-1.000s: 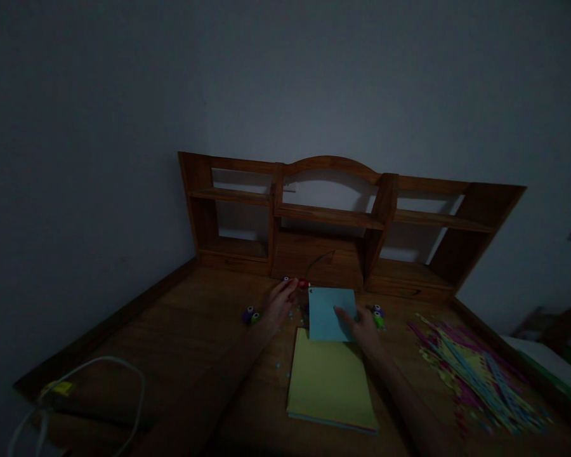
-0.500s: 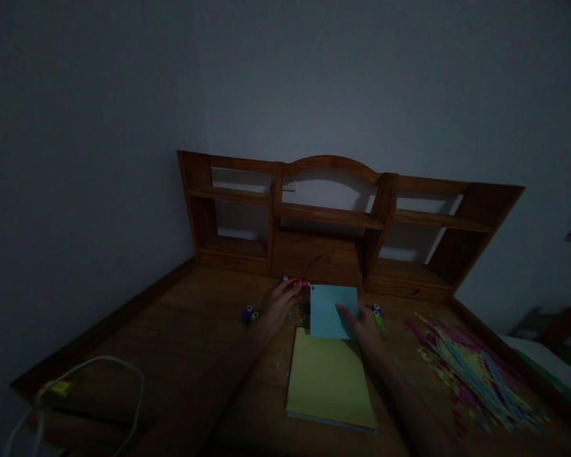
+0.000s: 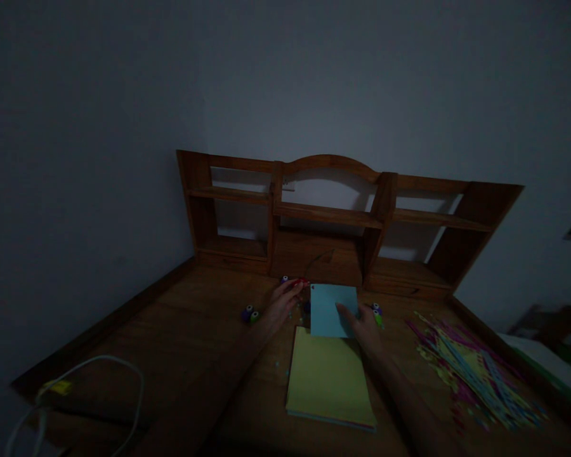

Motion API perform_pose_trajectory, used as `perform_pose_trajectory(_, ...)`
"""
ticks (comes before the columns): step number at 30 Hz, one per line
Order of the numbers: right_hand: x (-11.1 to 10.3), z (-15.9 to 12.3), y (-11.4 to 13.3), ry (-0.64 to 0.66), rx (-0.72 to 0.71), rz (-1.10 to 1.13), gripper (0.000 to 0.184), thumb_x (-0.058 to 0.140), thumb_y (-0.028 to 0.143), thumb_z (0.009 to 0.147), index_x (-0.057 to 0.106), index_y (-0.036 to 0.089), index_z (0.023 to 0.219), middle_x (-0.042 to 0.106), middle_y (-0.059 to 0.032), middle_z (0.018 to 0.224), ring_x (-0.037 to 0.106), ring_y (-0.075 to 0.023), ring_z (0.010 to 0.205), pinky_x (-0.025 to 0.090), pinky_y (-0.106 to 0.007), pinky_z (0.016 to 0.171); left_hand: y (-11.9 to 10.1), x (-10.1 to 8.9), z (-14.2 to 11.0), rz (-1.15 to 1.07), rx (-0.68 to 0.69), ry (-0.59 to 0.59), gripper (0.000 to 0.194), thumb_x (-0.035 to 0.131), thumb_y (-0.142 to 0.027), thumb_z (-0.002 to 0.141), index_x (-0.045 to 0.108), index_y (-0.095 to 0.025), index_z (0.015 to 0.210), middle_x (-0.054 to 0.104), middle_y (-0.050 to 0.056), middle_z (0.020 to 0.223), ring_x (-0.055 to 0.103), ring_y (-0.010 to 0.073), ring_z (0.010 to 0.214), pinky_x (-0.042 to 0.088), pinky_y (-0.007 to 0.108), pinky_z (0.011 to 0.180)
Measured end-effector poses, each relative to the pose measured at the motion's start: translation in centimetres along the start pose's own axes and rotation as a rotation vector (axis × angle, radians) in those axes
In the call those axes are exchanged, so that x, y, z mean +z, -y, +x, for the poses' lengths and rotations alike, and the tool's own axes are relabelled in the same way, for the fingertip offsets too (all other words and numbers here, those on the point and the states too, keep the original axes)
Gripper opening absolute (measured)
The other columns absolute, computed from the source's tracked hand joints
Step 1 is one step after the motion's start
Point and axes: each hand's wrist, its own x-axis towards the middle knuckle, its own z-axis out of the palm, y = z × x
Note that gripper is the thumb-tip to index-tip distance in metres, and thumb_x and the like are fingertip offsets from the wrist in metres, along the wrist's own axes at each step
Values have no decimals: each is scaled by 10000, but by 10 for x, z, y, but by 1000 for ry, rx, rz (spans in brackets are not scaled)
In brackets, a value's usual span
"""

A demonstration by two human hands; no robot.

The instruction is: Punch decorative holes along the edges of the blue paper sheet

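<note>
The scene is dim. My right hand [image 3: 364,325] pinches the right edge of a light blue paper sheet [image 3: 330,310], thumb on top, holding it above the far end of a yellow paper stack [image 3: 329,376]. My left hand [image 3: 283,299] reaches forward to a small red punch [image 3: 301,281] at the sheet's far left corner, with fingertips on it. Whether the fingers close around the punch is not visible. Small purple and green punches [image 3: 250,313] lie just left of my left wrist, and another pair of punches [image 3: 377,313] sits right of my right hand.
A wooden hutch with open shelves [image 3: 333,219] stands at the back of the wooden desk [image 3: 190,343]. Several coloured paper strips [image 3: 466,368] are heaped at the right. A white cable [image 3: 76,387] loops at the front left. A raised wooden rim runs along the left side.
My left hand has crept slightly forward onto the red punch. The blue sheet and my right hand shifted a little away from me.
</note>
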Motion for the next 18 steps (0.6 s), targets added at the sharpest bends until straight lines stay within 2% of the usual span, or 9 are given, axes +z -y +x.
perform_pose_trajectory(9,0,-1,1,-3,-1,-64,517,619,600,776,715,106,899,730,-118,819,658,-250,695,502,-297,570,0,1,-1,24,0,41,313,788,-325,744,703,-162,998,684,124,1115,636,221,1030,482,281,819)
perform_pose_trajectory(18,1,1,-2,-28,-36,-80,517,615,607,770,721,114,884,732,-112,818,663,-258,709,514,-315,597,1,2,-1,72,-52,65,371,828,-341,688,725,-140,983,691,94,1017,617,128,781,401,206,585)
